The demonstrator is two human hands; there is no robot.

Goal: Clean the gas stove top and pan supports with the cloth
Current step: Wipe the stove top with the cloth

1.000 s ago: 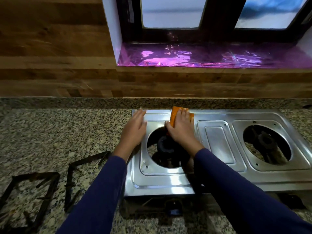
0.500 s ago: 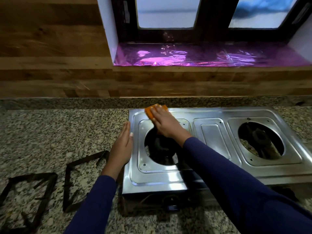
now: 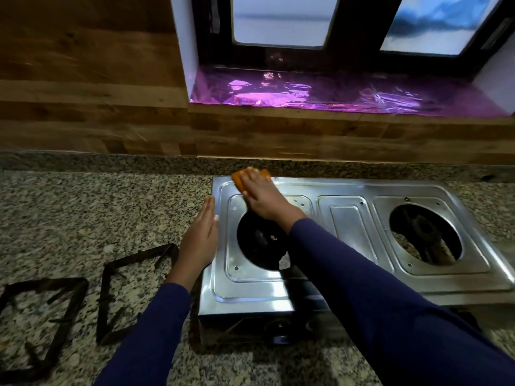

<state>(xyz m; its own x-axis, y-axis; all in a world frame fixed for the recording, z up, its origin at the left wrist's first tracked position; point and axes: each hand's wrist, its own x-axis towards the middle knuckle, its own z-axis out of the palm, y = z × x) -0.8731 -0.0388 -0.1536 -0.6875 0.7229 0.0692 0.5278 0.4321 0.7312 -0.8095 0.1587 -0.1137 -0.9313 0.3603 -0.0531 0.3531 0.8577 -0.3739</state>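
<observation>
A steel two-burner gas stove [image 3: 348, 227] sits on the granite counter, both burner wells bare. My right hand [image 3: 260, 197] presses an orange cloth [image 3: 240, 180] flat onto the stove's back left corner, fingers laid over it. My left hand [image 3: 200, 240] lies with straight fingers against the stove's left edge. Two black pan supports lie on the counter to the left: the nearer pan support [image 3: 131, 291] beside the stove and the farther pan support [image 3: 41, 324] by the left frame edge.
The speckled granite counter [image 3: 97, 213] stretches left of the stove. A wood-panelled wall [image 3: 92, 87] rises behind it. A window sill lined with shiny purple foil [image 3: 334, 91] runs above the stove. The left burner [image 3: 262, 238] and right burner [image 3: 423, 229] sit in their wells.
My right hand has slid the cloth leftward along the stove's back edge to its back left corner. My left hand has moved from the stove top down to the left edge.
</observation>
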